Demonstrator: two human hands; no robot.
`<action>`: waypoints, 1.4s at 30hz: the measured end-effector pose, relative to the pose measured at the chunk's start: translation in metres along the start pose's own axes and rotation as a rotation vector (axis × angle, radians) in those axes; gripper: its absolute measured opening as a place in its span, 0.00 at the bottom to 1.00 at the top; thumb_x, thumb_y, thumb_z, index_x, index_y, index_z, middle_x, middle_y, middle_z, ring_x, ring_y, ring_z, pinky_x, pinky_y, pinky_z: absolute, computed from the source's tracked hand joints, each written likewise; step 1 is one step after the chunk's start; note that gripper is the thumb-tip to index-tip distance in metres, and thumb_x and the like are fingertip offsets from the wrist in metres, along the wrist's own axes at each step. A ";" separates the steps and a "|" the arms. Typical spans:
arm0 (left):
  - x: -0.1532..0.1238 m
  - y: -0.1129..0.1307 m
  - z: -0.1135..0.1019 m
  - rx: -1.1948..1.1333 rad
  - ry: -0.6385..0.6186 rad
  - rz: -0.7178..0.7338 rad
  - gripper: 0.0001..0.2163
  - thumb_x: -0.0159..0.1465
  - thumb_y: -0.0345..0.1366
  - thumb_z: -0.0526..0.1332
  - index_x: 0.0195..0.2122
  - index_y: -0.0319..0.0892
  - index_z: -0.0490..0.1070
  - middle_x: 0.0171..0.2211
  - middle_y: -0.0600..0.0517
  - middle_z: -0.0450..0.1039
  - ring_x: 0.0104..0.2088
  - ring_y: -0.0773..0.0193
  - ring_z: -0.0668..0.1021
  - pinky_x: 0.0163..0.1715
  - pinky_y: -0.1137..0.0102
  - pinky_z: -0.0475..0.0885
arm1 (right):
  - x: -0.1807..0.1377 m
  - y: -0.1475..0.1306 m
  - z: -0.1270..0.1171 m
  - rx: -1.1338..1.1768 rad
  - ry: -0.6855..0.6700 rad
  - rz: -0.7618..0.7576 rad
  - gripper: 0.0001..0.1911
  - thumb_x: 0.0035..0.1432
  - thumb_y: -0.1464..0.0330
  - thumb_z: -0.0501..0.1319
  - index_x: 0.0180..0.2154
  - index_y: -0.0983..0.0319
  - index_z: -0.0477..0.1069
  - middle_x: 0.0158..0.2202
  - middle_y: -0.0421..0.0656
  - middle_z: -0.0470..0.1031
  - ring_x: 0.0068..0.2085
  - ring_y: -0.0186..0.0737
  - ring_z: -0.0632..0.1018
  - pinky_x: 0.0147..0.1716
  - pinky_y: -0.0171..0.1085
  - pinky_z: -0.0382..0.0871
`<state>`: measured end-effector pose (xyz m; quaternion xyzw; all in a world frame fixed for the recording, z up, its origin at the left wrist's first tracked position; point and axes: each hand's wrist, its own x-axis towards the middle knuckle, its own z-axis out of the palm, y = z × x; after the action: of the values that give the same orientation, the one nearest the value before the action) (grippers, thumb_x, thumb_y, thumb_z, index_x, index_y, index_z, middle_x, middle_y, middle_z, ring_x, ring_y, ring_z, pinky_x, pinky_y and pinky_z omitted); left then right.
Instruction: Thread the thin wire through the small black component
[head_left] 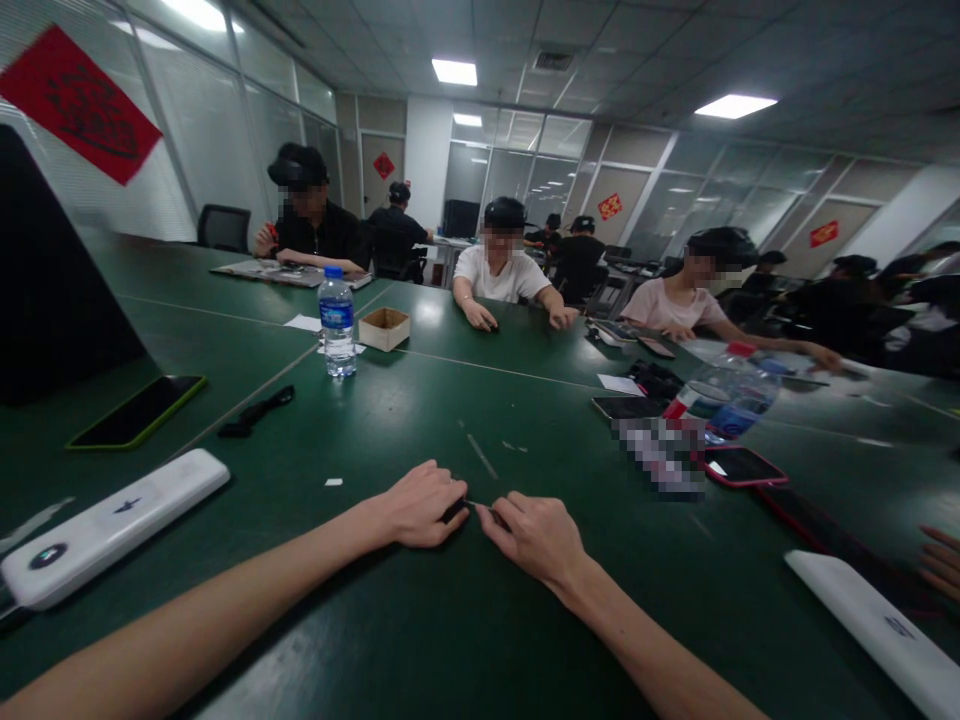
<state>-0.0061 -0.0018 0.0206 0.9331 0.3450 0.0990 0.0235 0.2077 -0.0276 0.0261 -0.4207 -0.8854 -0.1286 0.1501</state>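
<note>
My left hand (pixel 420 505) and my right hand (pixel 536 535) rest close together on the green table (pixel 465 620) in the lower middle of the head view. Both are closed in a pinch. Between their fingertips runs a thin, small dark object (pixel 472 505) that is too small to name. Each hand grips one end of it just above the tabletop.
A white power bank (pixel 105 525) and a green-edged phone (pixel 139 410) lie at my left, a water bottle (pixel 337 322) and a small cardboard box (pixel 384 328) farther back. A tipped bottle (pixel 724 395), phones and a white device (pixel 877 620) sit at right. Several seated people work around the table.
</note>
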 end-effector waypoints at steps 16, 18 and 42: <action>0.002 -0.001 -0.003 -0.114 -0.002 0.009 0.10 0.62 0.39 0.56 0.42 0.43 0.59 0.35 0.50 0.73 0.37 0.57 0.76 0.40 0.64 0.64 | 0.002 -0.022 0.008 0.201 0.036 -0.090 0.17 0.59 0.67 0.55 0.50 0.62 0.65 0.32 0.41 0.77 0.26 0.33 0.74 0.26 0.32 0.59; 0.001 0.000 -0.003 -0.154 0.018 0.009 0.13 0.61 0.38 0.57 0.45 0.44 0.56 0.38 0.50 0.72 0.39 0.57 0.75 0.42 0.64 0.64 | 0.001 -0.020 0.009 0.172 -0.012 -0.096 0.18 0.58 0.70 0.54 0.51 0.61 0.64 0.32 0.40 0.77 0.26 0.33 0.74 0.27 0.32 0.59; -0.017 0.021 0.000 -0.381 0.076 0.038 0.19 0.56 0.30 0.57 0.48 0.44 0.56 0.41 0.50 0.69 0.38 0.58 0.73 0.39 0.65 0.65 | -0.013 -0.036 0.002 0.231 -0.015 0.062 0.14 0.56 0.64 0.55 0.45 0.60 0.66 0.33 0.40 0.78 0.28 0.36 0.76 0.26 0.32 0.62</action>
<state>-0.0054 -0.0290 0.0197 0.9136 0.3031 0.1982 0.1848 0.1874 -0.0581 0.0161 -0.4288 -0.8819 -0.0178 0.1950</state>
